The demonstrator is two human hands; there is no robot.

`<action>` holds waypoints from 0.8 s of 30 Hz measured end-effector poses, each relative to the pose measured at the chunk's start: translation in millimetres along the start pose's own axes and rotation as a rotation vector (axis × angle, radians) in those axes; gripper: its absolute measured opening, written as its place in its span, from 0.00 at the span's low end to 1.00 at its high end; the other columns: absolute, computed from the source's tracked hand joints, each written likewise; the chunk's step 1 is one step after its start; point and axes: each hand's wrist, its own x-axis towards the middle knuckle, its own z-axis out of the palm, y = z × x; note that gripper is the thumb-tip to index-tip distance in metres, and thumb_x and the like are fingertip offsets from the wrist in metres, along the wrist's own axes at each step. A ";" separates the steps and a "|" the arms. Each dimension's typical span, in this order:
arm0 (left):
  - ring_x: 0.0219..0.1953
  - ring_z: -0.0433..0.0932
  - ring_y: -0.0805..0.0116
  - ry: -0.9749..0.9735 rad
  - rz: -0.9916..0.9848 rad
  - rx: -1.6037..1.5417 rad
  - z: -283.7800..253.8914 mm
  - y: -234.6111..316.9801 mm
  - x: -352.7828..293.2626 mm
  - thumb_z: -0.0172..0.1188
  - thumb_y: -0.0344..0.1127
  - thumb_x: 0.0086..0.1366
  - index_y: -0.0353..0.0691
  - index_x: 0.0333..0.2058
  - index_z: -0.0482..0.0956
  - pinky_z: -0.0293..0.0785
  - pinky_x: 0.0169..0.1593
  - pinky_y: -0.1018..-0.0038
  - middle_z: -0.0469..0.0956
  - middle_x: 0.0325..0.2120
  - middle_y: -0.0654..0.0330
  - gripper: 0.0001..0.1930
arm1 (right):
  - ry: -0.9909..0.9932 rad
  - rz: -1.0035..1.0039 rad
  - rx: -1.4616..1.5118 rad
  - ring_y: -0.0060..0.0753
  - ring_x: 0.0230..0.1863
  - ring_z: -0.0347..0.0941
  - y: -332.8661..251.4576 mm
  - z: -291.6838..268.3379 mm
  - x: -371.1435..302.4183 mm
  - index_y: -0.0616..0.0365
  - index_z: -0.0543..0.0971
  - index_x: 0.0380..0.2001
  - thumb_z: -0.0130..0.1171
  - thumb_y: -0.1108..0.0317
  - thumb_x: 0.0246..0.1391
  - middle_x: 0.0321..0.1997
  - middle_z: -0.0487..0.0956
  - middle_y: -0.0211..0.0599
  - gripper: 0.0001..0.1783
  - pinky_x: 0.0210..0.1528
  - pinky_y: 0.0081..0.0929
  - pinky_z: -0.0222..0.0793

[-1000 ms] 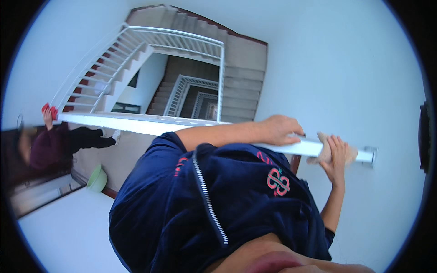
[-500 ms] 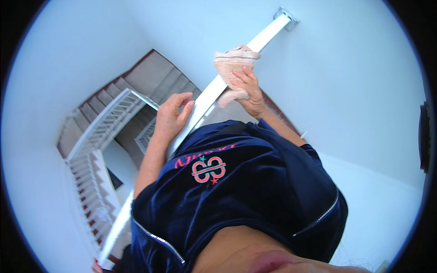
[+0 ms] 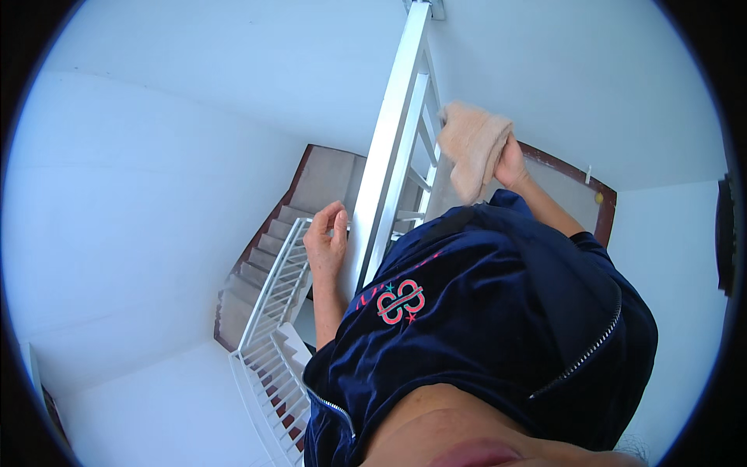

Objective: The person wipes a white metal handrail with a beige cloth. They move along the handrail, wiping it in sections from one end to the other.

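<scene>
A folded peach-coloured terry cloth point(image 3: 473, 144) is gripped in my right hand point(image 3: 510, 165), to the right of the railing and apart from it. The cloth covers most of that hand's fingers, and its far edge is a little blurred. My left hand point(image 3: 327, 240) is close by the left side of the white handrail point(image 3: 393, 117). Its fingers are loosely bent with the thumb slightly apart, and nothing shows in it. Whether it touches the rail, I cannot tell. The handrail slants from my body up to a wall bracket point(image 3: 429, 8).
White balusters point(image 3: 424, 128) stand under the rail. Below on the left, grey stairs point(image 3: 268, 245) go down beside another white railing point(image 3: 264, 311). A grey landing floor point(image 3: 564, 183) with a dark red border lies at the right. Pale walls point(image 3: 156, 194) surround the stairwell.
My right hand has lifted the cloth off the handrail and moved it to the right. My left hand remains by the rail. The view has turned, so the railing stands steeper.
</scene>
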 end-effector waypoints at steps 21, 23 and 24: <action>0.37 0.84 0.71 -0.012 -0.130 0.011 59.3 -15.6 -6.8 0.64 0.35 0.69 0.34 0.47 0.83 0.79 0.45 0.74 0.86 0.36 0.57 0.12 | -0.561 -1.386 -2.267 0.37 0.53 0.72 78.0 -9.9 178.8 0.51 0.83 0.39 0.57 0.47 0.56 0.39 0.81 0.33 0.20 0.69 0.44 0.52; 0.38 0.84 0.70 -0.033 -0.130 0.021 59.2 -11.6 -7.2 0.64 0.35 0.69 0.34 0.47 0.83 0.79 0.45 0.74 0.86 0.36 0.58 0.12 | -0.571 -1.362 -2.218 0.39 0.49 0.73 62.1 1.1 200.1 0.50 0.84 0.34 0.57 0.50 0.54 0.37 0.82 0.33 0.17 0.64 0.43 0.58; 0.38 0.84 0.70 -0.041 -0.126 0.028 59.7 -9.8 -7.5 0.64 0.35 0.69 0.35 0.47 0.83 0.79 0.45 0.74 0.86 0.36 0.58 0.12 | -0.591 -1.349 -2.126 0.40 0.48 0.74 53.7 5.3 211.0 0.51 0.84 0.32 0.57 0.52 0.53 0.36 0.83 0.34 0.16 0.62 0.42 0.61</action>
